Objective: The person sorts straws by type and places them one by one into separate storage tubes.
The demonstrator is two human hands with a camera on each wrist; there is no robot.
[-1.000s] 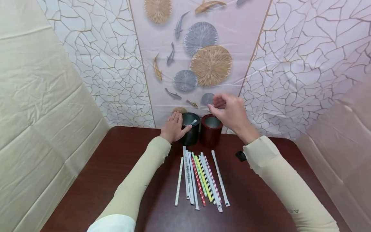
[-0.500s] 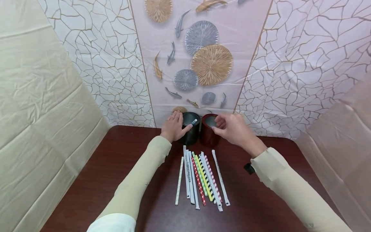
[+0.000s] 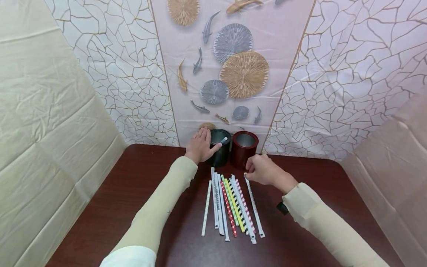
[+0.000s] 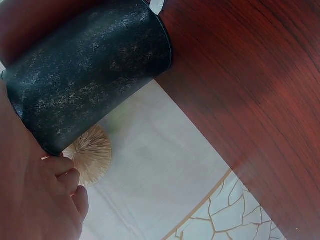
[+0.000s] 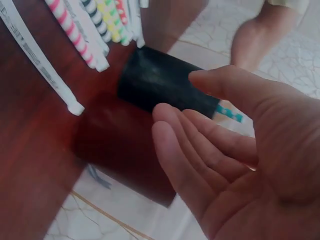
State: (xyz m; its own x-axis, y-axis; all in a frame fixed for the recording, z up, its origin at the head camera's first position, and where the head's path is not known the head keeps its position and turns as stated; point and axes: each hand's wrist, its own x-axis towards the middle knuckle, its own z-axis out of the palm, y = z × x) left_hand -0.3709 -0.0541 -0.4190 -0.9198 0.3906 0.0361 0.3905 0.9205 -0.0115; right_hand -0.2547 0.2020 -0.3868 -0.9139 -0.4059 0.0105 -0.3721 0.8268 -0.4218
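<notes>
My left hand (image 3: 199,145) holds the rim of a black cylindrical container (image 3: 221,154), thumb on the near side and fingers on the far left. A teal-and-white straw (image 3: 224,140) sticks out of that container. Beside it stands a dark red container (image 3: 244,148), upright with its grey inside showing. My right hand (image 3: 265,170) is low in front of the red container, over the far end of a white paper-wrapped straw (image 3: 254,207). In the right wrist view, thumb and fingers are apart with nothing between them, and the wrapped straw (image 5: 45,70) lies beyond the fingertips.
Several straws lie side by side on the dark wooden table (image 3: 140,207): a red dotted straw (image 3: 228,207), a yellow straw (image 3: 235,207), striped ones and white-wrapped ones. A patterned cloth backdrop (image 3: 240,74) rises close behind the containers.
My right hand has come down from above and beside the red container to the wrapped straw's far end. My left hand and both containers have stayed in place.
</notes>
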